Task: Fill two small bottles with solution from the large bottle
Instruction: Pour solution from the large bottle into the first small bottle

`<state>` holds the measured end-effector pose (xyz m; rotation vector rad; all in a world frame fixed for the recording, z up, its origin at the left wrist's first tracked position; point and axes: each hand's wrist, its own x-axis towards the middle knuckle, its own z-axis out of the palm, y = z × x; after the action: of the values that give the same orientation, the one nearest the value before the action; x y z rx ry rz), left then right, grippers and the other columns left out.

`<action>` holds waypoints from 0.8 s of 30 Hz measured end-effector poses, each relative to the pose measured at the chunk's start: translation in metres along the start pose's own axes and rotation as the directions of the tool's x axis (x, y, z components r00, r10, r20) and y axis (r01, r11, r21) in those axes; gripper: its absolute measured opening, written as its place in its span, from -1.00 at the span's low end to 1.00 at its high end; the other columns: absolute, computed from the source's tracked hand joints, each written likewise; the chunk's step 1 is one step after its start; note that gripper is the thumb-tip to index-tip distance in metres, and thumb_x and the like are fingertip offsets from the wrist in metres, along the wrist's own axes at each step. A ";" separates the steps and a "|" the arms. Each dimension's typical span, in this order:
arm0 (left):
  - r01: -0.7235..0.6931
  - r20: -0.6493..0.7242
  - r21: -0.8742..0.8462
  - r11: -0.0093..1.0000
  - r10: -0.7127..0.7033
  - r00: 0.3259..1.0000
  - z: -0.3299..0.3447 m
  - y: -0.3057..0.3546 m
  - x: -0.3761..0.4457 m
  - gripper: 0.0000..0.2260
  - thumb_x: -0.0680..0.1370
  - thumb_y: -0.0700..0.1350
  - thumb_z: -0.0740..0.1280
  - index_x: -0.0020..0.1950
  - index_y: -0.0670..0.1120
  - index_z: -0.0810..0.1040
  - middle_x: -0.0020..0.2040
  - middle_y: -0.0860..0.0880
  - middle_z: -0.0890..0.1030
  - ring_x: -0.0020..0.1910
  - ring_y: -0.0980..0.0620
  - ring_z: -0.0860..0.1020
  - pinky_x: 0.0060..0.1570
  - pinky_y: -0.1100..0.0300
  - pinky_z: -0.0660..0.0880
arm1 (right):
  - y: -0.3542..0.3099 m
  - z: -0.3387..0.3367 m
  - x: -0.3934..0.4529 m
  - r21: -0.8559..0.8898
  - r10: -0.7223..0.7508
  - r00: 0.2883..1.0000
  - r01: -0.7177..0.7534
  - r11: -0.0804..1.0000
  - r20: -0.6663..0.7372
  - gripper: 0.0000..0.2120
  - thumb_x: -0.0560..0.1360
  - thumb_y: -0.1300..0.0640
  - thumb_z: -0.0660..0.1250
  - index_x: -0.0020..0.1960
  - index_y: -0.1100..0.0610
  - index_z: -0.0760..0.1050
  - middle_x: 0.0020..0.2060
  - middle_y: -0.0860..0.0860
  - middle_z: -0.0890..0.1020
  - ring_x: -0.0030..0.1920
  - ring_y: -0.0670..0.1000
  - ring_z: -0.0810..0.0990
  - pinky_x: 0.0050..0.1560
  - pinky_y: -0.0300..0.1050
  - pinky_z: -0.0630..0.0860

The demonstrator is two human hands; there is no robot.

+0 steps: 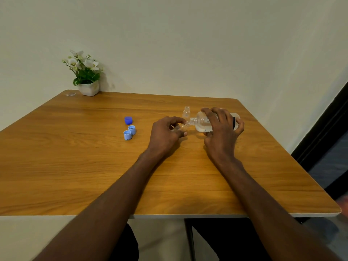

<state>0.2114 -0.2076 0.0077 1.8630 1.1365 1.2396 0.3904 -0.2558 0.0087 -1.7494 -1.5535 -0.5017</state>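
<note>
My right hand (221,129) grips the large clear bottle (202,122), tipped on its side with its threaded neck pointing left. Its mouth meets the mouth of a small clear bottle (178,127) that my left hand (165,133) holds with curled fingers just above the table. Most of that small bottle is hidden by my fingers. A second small clear bottle (186,112) stands upright and uncapped just behind the two. To the left lie a dark blue cap (128,120) and two light blue caps (131,129) (127,135), open side up.
The wooden table (94,166) stands against a white wall. A white pot of artificial flowers (85,76) sits at the far left corner, with a small clear scrap (70,94) beside it. A dark door frame (323,132) runs along the right.
</note>
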 end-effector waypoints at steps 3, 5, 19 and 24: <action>0.006 0.005 -0.003 1.000 -0.006 1.000 0.000 0.000 0.000 -0.66 0.48 -0.16 0.57 0.23 0.03 0.71 0.12 0.04 0.68 0.06 0.12 0.59 -0.06 0.36 0.45 | 0.000 0.000 0.000 0.001 0.000 1.000 0.000 1.000 -0.003 -0.16 0.32 0.34 0.57 0.50 -0.13 0.43 0.42 -0.06 0.48 0.51 0.04 0.31 0.49 0.24 0.04; 0.007 0.005 0.000 1.000 -0.007 1.000 0.000 0.000 0.000 -0.66 0.48 -0.17 0.57 0.24 0.02 0.71 0.13 0.04 0.68 0.07 0.12 0.59 -0.06 0.37 0.44 | 0.000 0.001 0.000 0.005 0.000 1.000 0.000 1.000 -0.007 -0.16 0.31 0.34 0.56 0.50 -0.13 0.43 0.41 -0.07 0.48 0.51 0.03 0.31 0.49 0.22 0.04; -0.008 -0.003 0.019 1.000 0.008 1.000 0.000 -0.001 0.001 -0.67 0.48 -0.16 0.57 0.22 0.04 0.71 0.10 0.05 0.68 0.05 0.13 0.59 -0.06 0.37 0.45 | 0.001 0.001 0.000 0.000 -0.007 1.000 0.007 1.000 -0.010 -0.15 0.30 0.36 0.56 0.49 -0.13 0.42 0.40 -0.08 0.48 0.50 0.03 0.32 0.48 0.22 0.05; -0.008 0.004 0.013 1.000 0.008 1.000 -0.001 0.000 0.001 -0.67 0.48 -0.15 0.57 0.22 0.06 0.71 0.08 0.07 0.68 0.03 0.16 0.59 -0.08 0.38 0.45 | 0.001 0.001 0.000 -0.006 -0.004 1.000 0.004 1.000 0.001 -0.15 0.31 0.35 0.55 0.50 -0.13 0.42 0.42 -0.08 0.47 0.51 0.03 0.32 0.48 0.21 0.05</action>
<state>0.2107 -0.2066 0.0081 1.8807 1.1389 1.2345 0.3914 -0.2549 0.0080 -1.7523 -1.5575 -0.5083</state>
